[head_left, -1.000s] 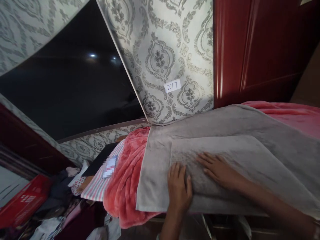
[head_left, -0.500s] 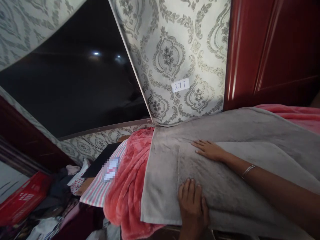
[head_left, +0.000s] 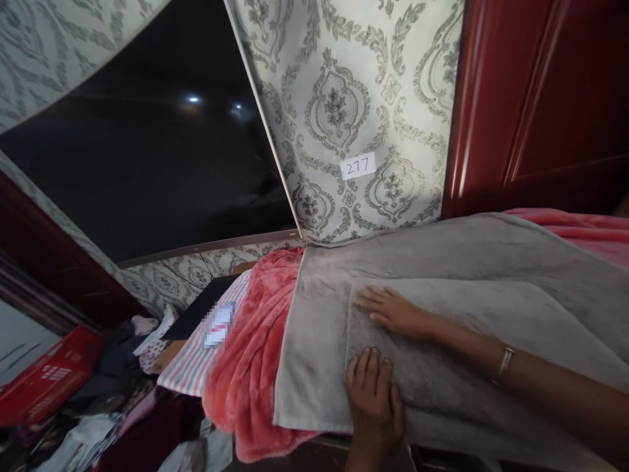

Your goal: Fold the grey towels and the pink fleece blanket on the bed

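A grey plush cloth, like a towel or small blanket, lies spread over the surface, with a folded flap of the same grey on top. Near its front edge, my left hand rests palm down, fingers stretched along the flap's left border. Farther back, my right hand lies flat on the flap close to its far left corner, fingers spread. A metal bracelet circles my right wrist. Neither hand grips anything.
A coral-pink blanket sticks out beneath the grey cloth, beside a striped cloth. A large black screen stands at the left. A red box and piled clothes lie at lower left. A dark red door-like panel is at back right.
My right hand has slid left and slightly nearer across the flap, towards its left border. My left hand has shifted only slightly and still lies on the cloth. The view has moved a little.
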{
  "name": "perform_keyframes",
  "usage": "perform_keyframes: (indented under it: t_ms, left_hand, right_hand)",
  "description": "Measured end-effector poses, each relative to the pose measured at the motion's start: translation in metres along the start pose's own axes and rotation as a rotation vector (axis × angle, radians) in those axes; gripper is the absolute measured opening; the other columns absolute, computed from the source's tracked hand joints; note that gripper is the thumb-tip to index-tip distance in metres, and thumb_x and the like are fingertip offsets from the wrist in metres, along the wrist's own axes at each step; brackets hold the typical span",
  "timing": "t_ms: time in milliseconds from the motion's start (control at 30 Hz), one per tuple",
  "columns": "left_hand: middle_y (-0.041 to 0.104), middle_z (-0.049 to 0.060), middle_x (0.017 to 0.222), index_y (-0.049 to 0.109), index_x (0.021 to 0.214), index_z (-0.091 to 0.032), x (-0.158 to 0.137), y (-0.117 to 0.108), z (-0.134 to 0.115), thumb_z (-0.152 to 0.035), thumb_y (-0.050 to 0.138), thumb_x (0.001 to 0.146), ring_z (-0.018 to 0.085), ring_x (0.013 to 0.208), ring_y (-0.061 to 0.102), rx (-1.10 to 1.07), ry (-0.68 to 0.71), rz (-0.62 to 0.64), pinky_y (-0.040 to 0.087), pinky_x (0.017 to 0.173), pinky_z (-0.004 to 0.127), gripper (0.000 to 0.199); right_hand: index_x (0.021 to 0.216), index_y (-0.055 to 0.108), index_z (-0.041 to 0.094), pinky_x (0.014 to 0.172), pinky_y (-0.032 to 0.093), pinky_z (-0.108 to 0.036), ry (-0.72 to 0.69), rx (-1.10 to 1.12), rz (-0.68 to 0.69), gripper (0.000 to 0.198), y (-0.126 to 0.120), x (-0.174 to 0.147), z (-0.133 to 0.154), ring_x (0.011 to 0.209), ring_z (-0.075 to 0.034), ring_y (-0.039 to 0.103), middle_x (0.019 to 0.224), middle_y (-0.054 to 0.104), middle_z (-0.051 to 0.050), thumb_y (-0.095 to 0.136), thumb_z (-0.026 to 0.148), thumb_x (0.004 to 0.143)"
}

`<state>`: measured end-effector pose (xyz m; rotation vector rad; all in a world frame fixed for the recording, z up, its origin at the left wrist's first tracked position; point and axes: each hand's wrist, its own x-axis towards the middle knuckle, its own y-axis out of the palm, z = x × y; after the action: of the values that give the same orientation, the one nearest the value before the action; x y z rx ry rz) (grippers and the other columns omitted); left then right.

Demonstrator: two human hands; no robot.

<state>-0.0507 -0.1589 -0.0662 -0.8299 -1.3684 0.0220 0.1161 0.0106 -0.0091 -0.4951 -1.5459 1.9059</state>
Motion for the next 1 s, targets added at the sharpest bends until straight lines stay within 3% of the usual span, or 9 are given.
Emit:
perform_keyframes:
  t_ms: [100,400,633,767,900,1000]
  left_hand:
    - [0.073,0.012,0.124,0.065,0.12,-0.017,0.001,0.0,0.0,-0.007,0.049,0.085,0.024,0.126,0.062,0.005,0.004,-0.005,0.047,0.103,0.045,0.04]
    - [0.072,0.012,0.129,0.064,0.124,-0.018,-0.007,0.004,0.005,-0.009,0.052,0.084,0.025,0.129,0.06,0.009,0.008,0.019,0.047,0.106,0.044,0.043]
    - [0.072,0.013,0.127,0.063,0.125,-0.018,-0.005,0.004,0.005,-0.008,0.051,0.083,0.025,0.126,0.063,0.007,0.015,0.024,0.049,0.103,0.045,0.044]
    - [0.073,0.013,0.126,0.063,0.123,-0.018,-0.002,0.004,0.005,-0.007,0.049,0.084,0.025,0.125,0.064,0.02,0.009,0.006,0.049,0.102,0.046,0.043]
    - [0.072,0.013,0.126,0.064,0.124,-0.017,-0.002,0.006,0.007,-0.008,0.048,0.087,0.025,0.125,0.063,0.009,0.029,-0.002,0.047,0.103,0.046,0.042]
    - [0.072,0.013,0.126,0.064,0.125,-0.016,-0.001,0.007,0.009,-0.007,0.048,0.088,0.025,0.125,0.063,-0.006,0.033,-0.006,0.046,0.105,0.045,0.041]
  right_hand:
    - [0.16,0.032,0.035,0.121,0.016,-0.063,-0.132,0.052,0.054,0.058,0.008,0.004,0.012,0.154,-0.028,0.015,0.165,0.025,-0.002,0.025,0.054,0.105]
    - [0.16,0.034,0.023,0.118,0.025,-0.064,0.16,0.006,0.034,0.069,0.004,0.054,-0.041,0.151,-0.034,0.024,0.163,0.027,-0.008,0.023,0.057,0.101]
    - [0.159,0.039,0.025,0.114,0.027,-0.068,0.29,-0.032,-0.05,0.067,0.007,0.062,-0.05,0.149,-0.035,0.03,0.16,0.034,-0.011,0.02,0.052,0.101]
    - [0.16,0.036,0.025,0.113,0.027,-0.07,0.282,-0.058,-0.108,0.067,0.006,0.038,-0.028,0.149,-0.038,0.027,0.163,0.027,-0.015,0.027,0.054,0.101]
    - [0.159,0.036,0.034,0.118,0.02,-0.065,0.053,-0.031,-0.079,0.065,0.014,-0.017,0.002,0.153,-0.035,0.018,0.165,0.023,-0.008,0.035,0.062,0.1]
    - [0.16,0.031,0.035,0.119,0.017,-0.066,-0.004,-0.004,-0.013,0.067,0.01,-0.051,-0.006,0.153,-0.033,0.018,0.165,0.025,-0.007,0.031,0.065,0.101]
